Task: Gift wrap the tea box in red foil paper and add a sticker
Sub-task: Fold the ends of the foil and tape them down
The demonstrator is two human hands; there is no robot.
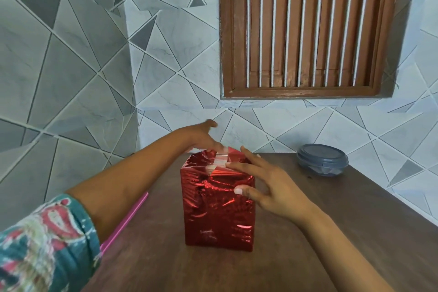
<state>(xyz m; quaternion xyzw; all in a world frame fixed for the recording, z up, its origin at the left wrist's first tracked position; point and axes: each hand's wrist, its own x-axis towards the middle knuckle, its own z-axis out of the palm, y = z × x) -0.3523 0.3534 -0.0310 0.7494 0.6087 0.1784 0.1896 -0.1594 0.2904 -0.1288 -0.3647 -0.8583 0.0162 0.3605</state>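
A patterned sleeve (45,242) leads to the left hand (201,136), fingers pressing clear tape (221,157) onto the red foil-wrapped tea box (218,206), upright mid-bench (331,197). The right hand (272,187), fingers spread, steadies it. Foil looks slippery and crinkly; hold the flat sides.

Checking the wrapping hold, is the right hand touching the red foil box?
Touching: the head view shows the right hand with thumb and fingertips pressed on the red foil box.

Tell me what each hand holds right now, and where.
Neither grips anything: left hand presses the red wrapped box's top flap; right hand rests open against its upper right edge.
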